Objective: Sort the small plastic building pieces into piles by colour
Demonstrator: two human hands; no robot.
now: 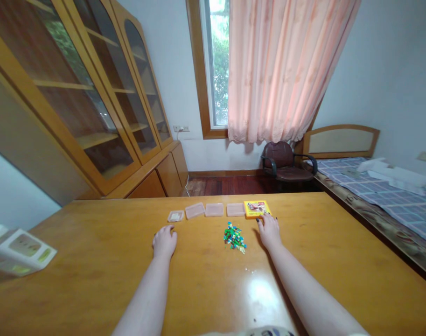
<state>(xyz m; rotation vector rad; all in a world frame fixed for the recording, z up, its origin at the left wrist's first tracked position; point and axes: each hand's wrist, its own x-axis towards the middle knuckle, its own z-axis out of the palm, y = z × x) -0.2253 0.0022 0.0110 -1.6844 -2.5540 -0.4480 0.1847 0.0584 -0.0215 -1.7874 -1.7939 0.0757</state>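
Desk [104,261]: a wide wooden top, its far edge facing the window [219,65] and the pink curtain [279,70].
Left hand [164,241]: palm down on the desk, left of the middle, fingers loosely bent – relaxed, gripping nothing that shows.
Right hand [269,229]: fingers spread and slack, fingertips at the near edge of the yellow box [256,206]; not clasped round it, and whether they press on it is hard to tell.
Yellow box position: flat near the desk's far edge, toward the far right corner, at the right end of the row of trays.
Tray row: along the far edge, a small tray [170,216] with white pieces in it, just beyond the left hand; then a slanted clear tray [195,211], a middle clear tray [214,210] and a right-hand clear tray [235,209] just beside the yellow box.
Coloured pieces [234,237]: a loose heap between the hands, nearer the right – green, blue, white and some brown.
White bits [250,270]: a few, scattered between the heap and the near edge.
White carton [27,252]: by the desk's left edge, blurred.
Beyond the far edge: a brown chair [284,161] under the curtain.
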